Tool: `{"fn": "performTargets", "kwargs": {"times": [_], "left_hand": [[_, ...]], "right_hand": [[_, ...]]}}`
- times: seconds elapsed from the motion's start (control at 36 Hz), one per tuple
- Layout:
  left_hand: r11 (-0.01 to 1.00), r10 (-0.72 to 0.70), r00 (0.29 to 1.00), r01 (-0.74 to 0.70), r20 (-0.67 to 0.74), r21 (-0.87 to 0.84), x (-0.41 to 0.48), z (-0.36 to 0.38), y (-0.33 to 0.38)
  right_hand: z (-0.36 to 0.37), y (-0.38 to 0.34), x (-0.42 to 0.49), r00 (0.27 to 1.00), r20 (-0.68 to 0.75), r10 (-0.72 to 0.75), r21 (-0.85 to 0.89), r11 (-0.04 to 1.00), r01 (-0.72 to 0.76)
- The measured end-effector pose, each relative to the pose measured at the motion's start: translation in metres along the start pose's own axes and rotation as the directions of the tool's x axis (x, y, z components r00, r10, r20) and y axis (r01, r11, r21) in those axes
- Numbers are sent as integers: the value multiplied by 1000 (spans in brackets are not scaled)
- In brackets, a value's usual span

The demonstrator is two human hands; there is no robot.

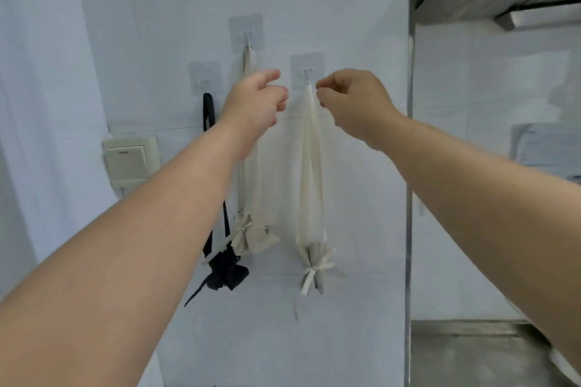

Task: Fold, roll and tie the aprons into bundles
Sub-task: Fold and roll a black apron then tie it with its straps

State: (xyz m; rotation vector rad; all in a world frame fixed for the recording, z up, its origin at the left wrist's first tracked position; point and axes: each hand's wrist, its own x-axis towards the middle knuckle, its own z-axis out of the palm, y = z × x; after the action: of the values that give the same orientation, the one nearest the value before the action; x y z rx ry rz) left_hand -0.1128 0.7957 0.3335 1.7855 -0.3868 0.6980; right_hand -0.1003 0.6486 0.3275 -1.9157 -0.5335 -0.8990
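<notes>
Step in hand: hanging a finished bundle, judging by the layout; folding, rolling and tying look complete for every apron in view.

Landmark: clear adhesive hook [306,73] on the white wall [361,198].

- Right hand [355,104]: just right of the hook and slightly below it. Thumb and forefinger are curled in a pinch at the top of the loop [311,151], right where it meets the hook. Contact looks real but the gap is very fine.
- Left hand [254,104]: just left of the hook, fingers loosely curled and holding nothing.
- Cream bundle [314,267]: straight below the hook, at the end of the long doubled loop. A short tight roll, cinched round its middle with a tie in a bow, one tail trailing down. Hangs plumb against the wall.
- Beige bundle [251,236]: below-left of the hook, on its own hook, also bow-tied.
- Black bundle [226,270]: further left and lower, tied, with loose tails.
- Light switch [130,160]: far left of the hook, below its level.

Next move (judgement): check the loop sits fully in the hook's curve, then open the pinch gently. A sideways tug could slip the strap off or strain the adhesive pad.
</notes>
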Motion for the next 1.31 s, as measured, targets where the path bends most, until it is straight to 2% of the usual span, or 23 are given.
{"fn": "performTargets", "kwargs": {"times": [0.17,0.44,0.67,0.81,0.92,1.31], "left_hand": [[995,-25,998,31,65,-92,-24,62,5],[948,18,972,59,236,-314,-115,225,49],[915,1,892,182,452,-360,-201,378,66],[916,-14,798,252,603,-313,-242,457,74],[919,-20,763,269,647,-289,-249,491,75],[936,-31,703,270,711,-227,-212,601,23]], "right_hand": [[-60,34,-43,995,-16,99,-20,995,-100],[-220,76,-148,971,-90,221,-77,971,-228],[-365,139,-233,902,-199,384,-195,886,-420],[-431,184,-271,822,-281,495,-208,805,-556],[-458,211,-284,773,-308,554,-218,750,-624],[-492,321,-274,683,-322,655,-241,641,-728]]}}
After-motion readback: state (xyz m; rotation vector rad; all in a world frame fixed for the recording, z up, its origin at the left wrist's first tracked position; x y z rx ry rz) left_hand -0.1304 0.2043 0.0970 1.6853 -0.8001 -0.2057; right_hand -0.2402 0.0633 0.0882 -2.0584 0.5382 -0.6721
